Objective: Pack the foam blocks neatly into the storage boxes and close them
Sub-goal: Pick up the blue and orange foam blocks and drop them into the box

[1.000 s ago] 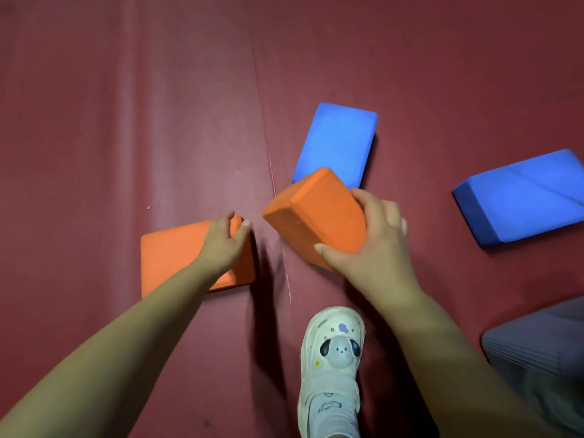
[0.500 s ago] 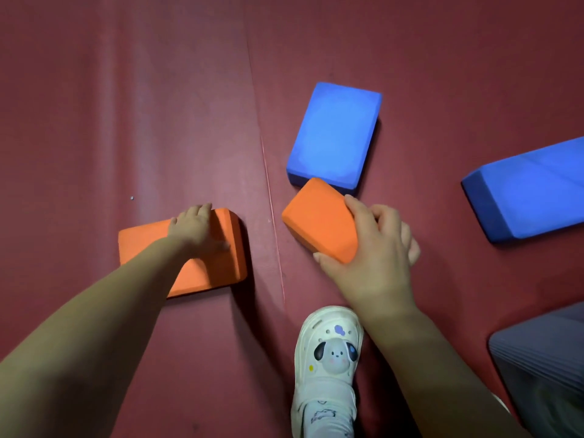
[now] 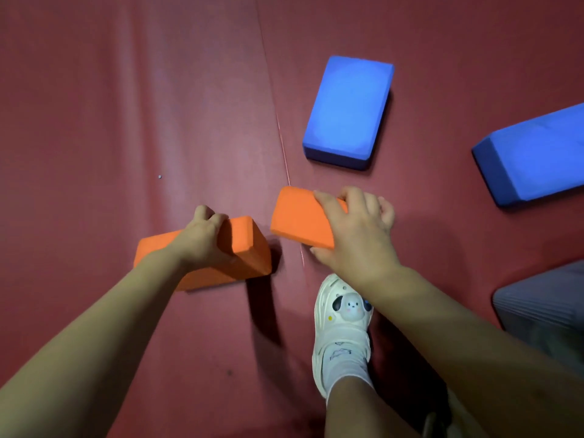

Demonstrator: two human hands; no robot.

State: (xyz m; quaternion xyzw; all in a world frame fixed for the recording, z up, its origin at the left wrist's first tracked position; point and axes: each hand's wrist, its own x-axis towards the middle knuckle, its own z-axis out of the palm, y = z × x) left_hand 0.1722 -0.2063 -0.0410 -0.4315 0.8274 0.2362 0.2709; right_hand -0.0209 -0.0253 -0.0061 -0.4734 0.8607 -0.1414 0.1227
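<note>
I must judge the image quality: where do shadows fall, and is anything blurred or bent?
Head view: sharp overall; dark shadows fall to the right of and below the left orange block and under the right hand; the blue block at the right edge looks stretched by the wide lens; no glare on the red mat.

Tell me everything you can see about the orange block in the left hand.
The orange foam block is a matte, brick-shaped slab with softly rounded edges. The left hand grips it across the top, fingers curled over its far edge. Its right end looks tipped up off the red mat, casting a dark shadow there. It sits apart from the other orange block, left of the mat seam.
</note>
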